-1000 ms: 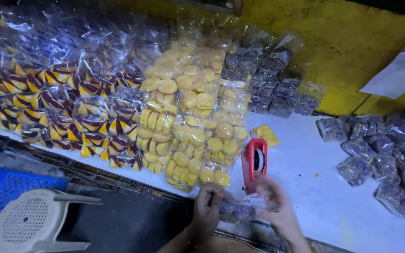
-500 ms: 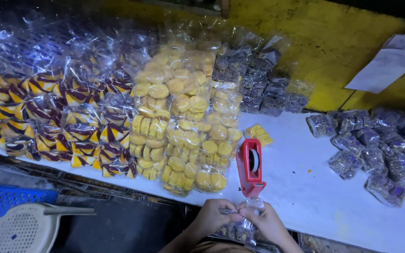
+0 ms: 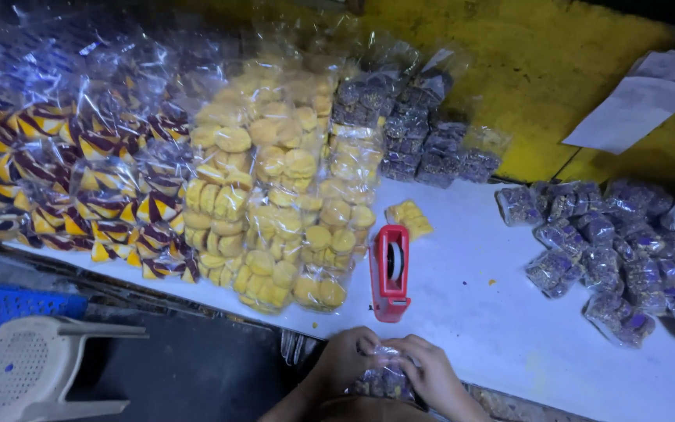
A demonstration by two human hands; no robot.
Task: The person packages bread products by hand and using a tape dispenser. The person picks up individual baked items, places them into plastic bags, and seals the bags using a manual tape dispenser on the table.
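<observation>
At table edge, left hand and right hand clamped on one clear packet, one red tape dispenser near.

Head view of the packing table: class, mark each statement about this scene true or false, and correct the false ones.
1. Both hands hold one small clear bag of dark pieces. True: the left hand and right hand close around the small bag at the table's near edge.
2. The red tape dispenser lies flat on its side. False: the red tape dispenser stands upright on the white table.
3. The yellow biscuit packs are stacked left of the dispenser. True: the yellow biscuit packs.
4. The purple packs lie on the floor. False: the purple packs lie on the table, at the right.
5. A plastic chair stands on the table. False: the plastic chair stands below it.
</observation>
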